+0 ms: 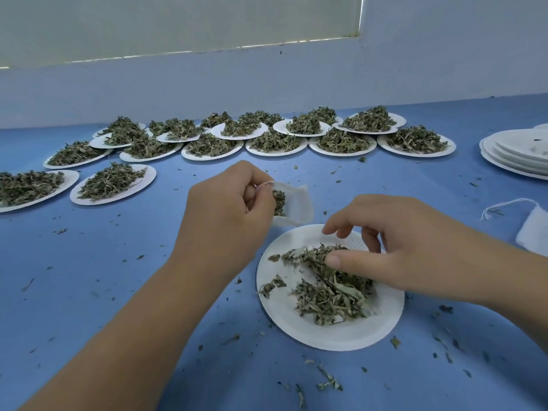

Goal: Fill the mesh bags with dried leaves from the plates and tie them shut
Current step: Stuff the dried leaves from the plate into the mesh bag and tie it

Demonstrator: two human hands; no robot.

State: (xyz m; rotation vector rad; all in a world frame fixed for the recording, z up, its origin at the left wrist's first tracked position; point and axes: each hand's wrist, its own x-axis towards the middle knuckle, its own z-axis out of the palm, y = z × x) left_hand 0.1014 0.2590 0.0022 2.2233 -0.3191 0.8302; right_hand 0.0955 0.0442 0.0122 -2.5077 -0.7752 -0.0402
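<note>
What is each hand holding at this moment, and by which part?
The left hand grips the mesh bag by its open mouth. The right hand pinches dried leaves on the plate between thumb and fingers.

No writing, label, brand, number or sign can be read anywhere. The mesh bag [298, 203], the paper plate [296, 324] and the bench [118, 262] are all unmarked.
</note>
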